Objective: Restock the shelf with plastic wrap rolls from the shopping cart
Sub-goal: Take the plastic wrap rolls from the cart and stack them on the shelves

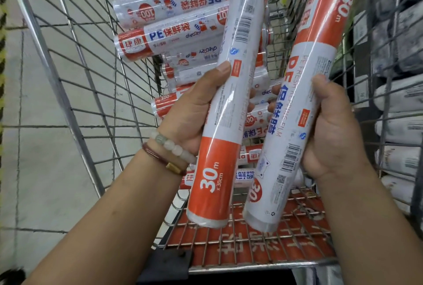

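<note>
Here the left hand (pixel 194 110) grips a plastic wrap roll (pixel 231 92) around its middle, thumb across the front and the other fingers curled out of sight behind; the orange near end reads "30m x30cm", with a barcode higher up. The right hand (pixel 332 133) wraps a second roll (pixel 304 92) labelled "PE FRESH KEEPING FILM" and "30m", thumb on the right side, fingertips showing on the left. Both rolls stand steeply, far ends leaning right, above the shopping cart (pixel 68 83), where more rolls (pixel 174 37) reading "PE" and "100" lie crosswise. Beaded bracelets (pixel 169 147) circle the left wrist.
</note>
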